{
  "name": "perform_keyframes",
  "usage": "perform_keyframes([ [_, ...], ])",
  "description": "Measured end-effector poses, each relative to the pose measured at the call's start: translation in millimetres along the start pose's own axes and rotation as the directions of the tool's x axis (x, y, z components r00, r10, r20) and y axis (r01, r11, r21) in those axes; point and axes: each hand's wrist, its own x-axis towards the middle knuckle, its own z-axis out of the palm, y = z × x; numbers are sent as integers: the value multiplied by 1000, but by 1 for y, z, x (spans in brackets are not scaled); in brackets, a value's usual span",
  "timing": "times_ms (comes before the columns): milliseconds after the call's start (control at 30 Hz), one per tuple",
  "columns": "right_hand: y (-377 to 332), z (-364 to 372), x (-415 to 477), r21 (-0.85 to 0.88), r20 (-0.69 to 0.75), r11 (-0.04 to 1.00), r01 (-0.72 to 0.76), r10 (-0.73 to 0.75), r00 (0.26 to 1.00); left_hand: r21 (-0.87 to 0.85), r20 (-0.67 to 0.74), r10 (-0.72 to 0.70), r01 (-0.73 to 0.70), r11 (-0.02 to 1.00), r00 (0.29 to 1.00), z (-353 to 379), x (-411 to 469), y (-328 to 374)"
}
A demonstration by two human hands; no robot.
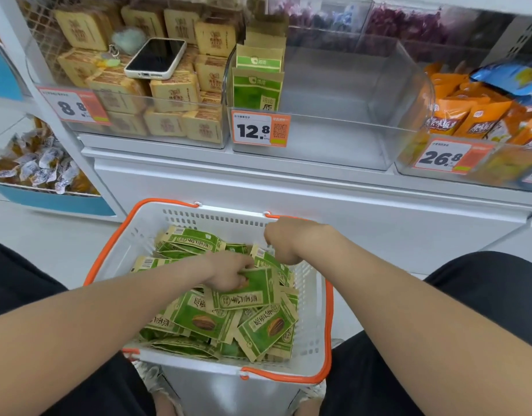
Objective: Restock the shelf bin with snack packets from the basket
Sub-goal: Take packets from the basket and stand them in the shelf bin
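A white basket [311, 298] with orange handles sits between my knees, holding several green and tan snack packets [198, 318]. My left hand [228, 273] is down in the pile with its fingers closed on one green packet [252, 291]. My right hand [288, 240] hovers over the basket's far right corner, fingers curled down toward the packets; its grip is hidden. Above, the clear shelf bin [333, 139] with the 12.8 price tag [260, 129] has a few matching packets [255, 85] standing at its left end, the other part bare.
A phone [155, 58] lies on tan packets in the left bin marked 8.8. Orange packets [468, 112] fill the right bin marked 26.8. A white cabinet front [318, 199] runs under the shelf. A blue bin of wrapped snacks [33, 169] is lower left.
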Motion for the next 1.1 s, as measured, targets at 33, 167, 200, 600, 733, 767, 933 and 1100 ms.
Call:
perform_keyframes([
  [33,5,-4,2,37,-24,999,-19,20,999,-104,-32,2,-5,995,999,-9,-2,-2],
  [167,18,-22,1,270,-94,956,-112,142,985,-518,-232,-51,-78,852,971,-32,-6,-9],
  [200,21,-26,0,356,-107,926,-129,177,978,-592,-277,-75,-109,799,958,-36,-6,-8],
  [600,14,-79,-38,864,-451,367,344,262,853,-588,-802,-297,-594,550,518,-109,-40,32],
  [733,6,-93,-45,843,-530,169,511,434,729,-474,-880,-319,-652,592,351,-138,-54,46],
  [767,6,-95,-46,826,-561,224,517,406,721,-474,-880,-328,-669,572,344,-143,-57,48],
  [933,22,-113,-51,749,-654,470,466,413,634,-493,-869,-340,-677,547,359,-167,-66,51],
  [1100,50,-142,-66,542,-835,554,632,435,336,-520,-853,-402,-620,588,333,-182,-65,48],
])
